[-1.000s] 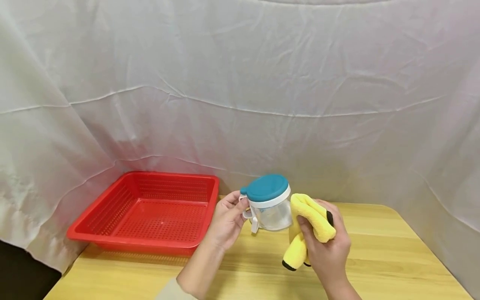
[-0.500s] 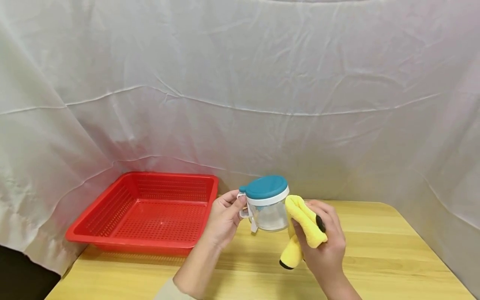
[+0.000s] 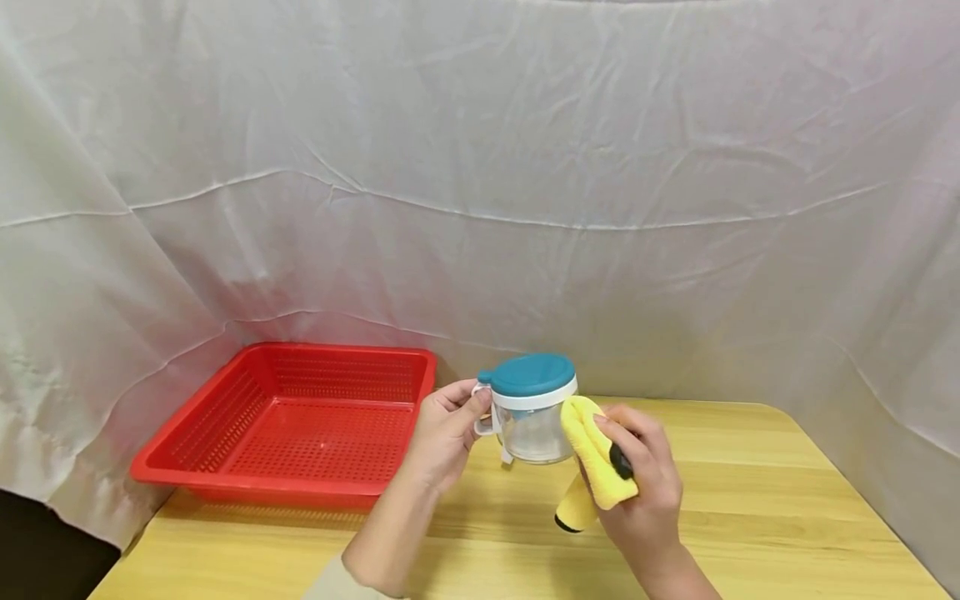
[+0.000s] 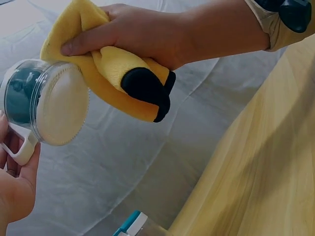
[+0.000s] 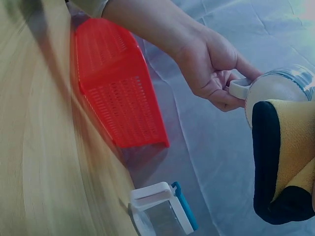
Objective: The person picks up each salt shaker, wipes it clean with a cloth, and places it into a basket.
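The left forearm, a pale sleeve [image 3: 348,583] at its base, rises from the bottom edge, and the left hand [image 3: 445,433] pinches the white handle [image 3: 484,427] of a clear jar [image 3: 534,442] with its thumb uppermost. The right forearm slants in from the lower right; the right hand [image 3: 647,475] grips a folded yellow cloth [image 3: 592,454] with black edging, its fingers bent over the folds. The jar is held above the counter [image 3: 780,492], its teal lid [image 3: 532,375] on, and the cloth covers part of its right side. Below the handle, a small white piece [image 3: 507,456] is hard to assign to anything.

The left wrist view shows the jar's round base and a dark device [image 4: 295,12] on the right forearm; the right wrist view has the right hand almost wholly cut off. Both wrist views also catch a second jar [image 5: 167,216], cropped at the bottom, which the head view does not clearly show.

Left of the hands, a red basket [image 3: 292,486] sits on the counter; behind hangs a pale, creased curtain [image 3: 480,167].
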Demonstrator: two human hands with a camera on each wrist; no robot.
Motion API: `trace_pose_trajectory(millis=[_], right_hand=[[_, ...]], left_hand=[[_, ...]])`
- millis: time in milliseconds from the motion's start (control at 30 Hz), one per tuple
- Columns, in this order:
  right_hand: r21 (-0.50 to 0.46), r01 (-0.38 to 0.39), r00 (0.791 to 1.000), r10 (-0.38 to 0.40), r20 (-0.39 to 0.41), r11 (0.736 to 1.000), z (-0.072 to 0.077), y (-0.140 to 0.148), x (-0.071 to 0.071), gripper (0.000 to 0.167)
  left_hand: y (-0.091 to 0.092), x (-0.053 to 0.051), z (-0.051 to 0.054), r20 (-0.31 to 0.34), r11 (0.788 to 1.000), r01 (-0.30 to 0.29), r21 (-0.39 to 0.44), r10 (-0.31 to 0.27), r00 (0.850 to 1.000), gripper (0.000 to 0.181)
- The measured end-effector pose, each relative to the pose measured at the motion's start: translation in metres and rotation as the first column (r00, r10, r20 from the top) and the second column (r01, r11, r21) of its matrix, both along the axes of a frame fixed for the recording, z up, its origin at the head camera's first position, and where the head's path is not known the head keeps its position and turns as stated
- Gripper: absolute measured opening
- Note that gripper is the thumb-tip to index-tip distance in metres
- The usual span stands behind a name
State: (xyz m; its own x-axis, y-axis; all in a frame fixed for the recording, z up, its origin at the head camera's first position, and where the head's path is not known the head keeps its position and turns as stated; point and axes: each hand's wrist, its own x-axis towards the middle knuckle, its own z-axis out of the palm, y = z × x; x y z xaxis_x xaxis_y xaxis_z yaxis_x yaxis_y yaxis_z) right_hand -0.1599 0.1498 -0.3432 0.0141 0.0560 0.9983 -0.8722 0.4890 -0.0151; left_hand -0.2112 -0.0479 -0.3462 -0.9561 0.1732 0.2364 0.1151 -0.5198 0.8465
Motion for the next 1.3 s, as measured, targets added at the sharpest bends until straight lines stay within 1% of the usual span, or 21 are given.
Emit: trace_pose_trajectory(millis=[133, 233, 333, 367, 400, 500, 600, 667, 700, 800, 867, 967, 1033, 1167, 1300], right_hand=[[0.036, 0.033, 0.999, -0.032, -0.03, 0.999, 0.001, -0.003, 0.0, 0.03], [0.064, 0.069, 0.997, -0.067, -0.04, 0.996, 0.001, -0.003, 0.001, 0.027], [0.092, 0.105, 0.994, -0.1, -0.053, 0.99, 0.002, -0.003, 0.001, 0.026], [0.102, 0.116, 0.992, -0.111, -0.058, 0.988, 0.002, -0.004, 0.001, 0.025], [0.115, 0.13, 0.99, -0.124, -0.064, 0.985, 0.002, -0.004, 0.001, 0.024], [0.15, 0.15, 0.986, -0.137, -0.09, 0.977, 0.001, -0.005, -0.001, 0.022], [0.174, 0.154, 0.986, -0.139, -0.092, 0.973, 0.0, -0.006, -0.002, 0.022], [0.169, 0.147, 0.988, -0.136, -0.075, 0.975, -0.002, -0.006, -0.002, 0.024], [0.159, 0.141, 0.989, -0.132, -0.064, 0.977, -0.002, -0.006, -0.002, 0.026], [0.098, 0.129, 0.991, -0.126, -0.037, 0.987, -0.002, -0.005, -0.001, 0.029], [0.054, 0.119, 0.993, -0.117, -0.034, 0.991, -0.001, -0.006, -0.001, 0.031], [0.036, 0.122, 0.991, -0.119, -0.064, 0.992, 0.003, -0.007, -0.001, 0.03], [0.059, 0.143, 0.986, -0.137, -0.099, 0.988, 0.005, -0.009, 0.0, 0.029], [0.098, 0.19, 0.97, -0.172, -0.171, 0.977, 0.009, -0.012, 0.001, 0.025], [0.101, 0.204, 0.966, -0.184, -0.182, 0.974, 0.009, -0.013, 0.0, 0.025]], left_hand=[[-0.002, -0.001, 0.0, -0.001, 0.999, -0.037, -0.032, 0.037, 0.999, 0.028], [-0.001, 0.0, 0.001, -0.022, 0.995, -0.081, -0.061, 0.08, 0.997, 0.021], [0.001, 0.0, 0.001, -0.05, 0.986, -0.136, -0.098, 0.131, 0.99, 0.011], [0.001, 0.0, 0.002, -0.062, 0.981, -0.154, -0.115, 0.148, 0.987, 0.009], [0.002, 0.0, 0.001, -0.071, 0.976, -0.172, -0.132, 0.163, 0.984, 0.011], [0.002, -0.001, 0.0, -0.127, 0.954, -0.223, -0.199, 0.201, 0.971, 0.02], [-0.002, -0.005, -0.001, -0.173, 0.932, -0.249, -0.264, 0.208, 0.963, 0.023], [-0.005, -0.007, -0.003, -0.172, 0.931, -0.232, -0.284, 0.188, 0.967, 0.022], [-0.007, -0.009, -0.004, -0.158, 0.936, -0.21, -0.283, 0.17, 0.973, 0.021], [-0.012, -0.012, -0.006, -0.097, 0.964, -0.105, -0.245, 0.084, 0.992, 0.012], [-0.015, -0.014, -0.008, -0.066, 0.979, -0.026, -0.204, 0.013, 0.998, 0.012], [-0.019, -0.016, -0.01, -0.067, 0.986, 0.068, -0.152, -0.079, 0.995, 0.017], [-0.022, -0.017, -0.012, -0.081, 0.986, 0.105, -0.132, -0.116, 0.99, 0.017], [-0.027, -0.018, -0.013, -0.101, 0.985, 0.136, -0.109, -0.147, 0.984, 0.013], [-0.031, -0.018, -0.015, -0.111, 0.983, 0.164, -0.08, -0.172, 0.979, 0.01]])
